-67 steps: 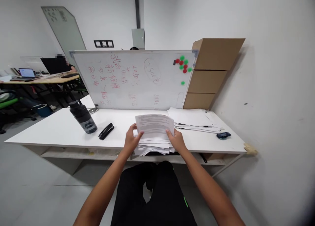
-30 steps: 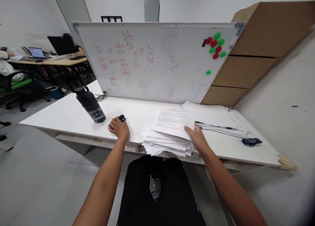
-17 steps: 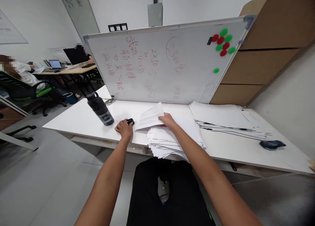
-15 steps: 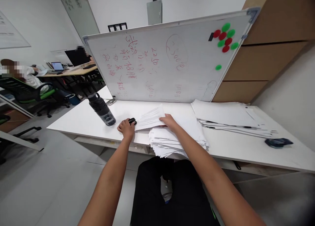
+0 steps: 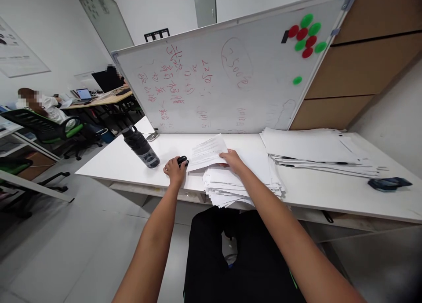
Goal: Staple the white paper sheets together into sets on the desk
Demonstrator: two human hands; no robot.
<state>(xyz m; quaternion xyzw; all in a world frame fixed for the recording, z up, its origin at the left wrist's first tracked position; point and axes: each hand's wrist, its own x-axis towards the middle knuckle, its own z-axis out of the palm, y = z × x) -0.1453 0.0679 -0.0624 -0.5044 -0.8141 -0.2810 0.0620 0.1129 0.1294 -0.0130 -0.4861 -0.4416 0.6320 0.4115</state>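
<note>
My left hand (image 5: 174,170) is closed around a small black stapler (image 5: 182,161) on the white desk. The stapler's front end meets the left edge of some printed paper (image 5: 208,152); whether the edge lies between its jaws I cannot tell. On the right side, my right hand (image 5: 231,159) pinches that paper between thumb and fingers, tilted a little above the desk. Below and to the right of it lies a loose stack of white sheets (image 5: 227,186), which overhangs the desk's front edge and is partly covered by my right forearm.
A dark water bottle (image 5: 141,147) stands left of my left hand. A whiteboard (image 5: 263,83) with magnets rises behind the desk (image 5: 108,162). To the right lie another paper stack (image 5: 310,147) and a dark phone-like object (image 5: 389,184). A person (image 5: 54,107) sits far left.
My view has shifted slightly, so the whole scene sits a little further right. Both hands keep their grips, and against the desk they have hardly moved.
</note>
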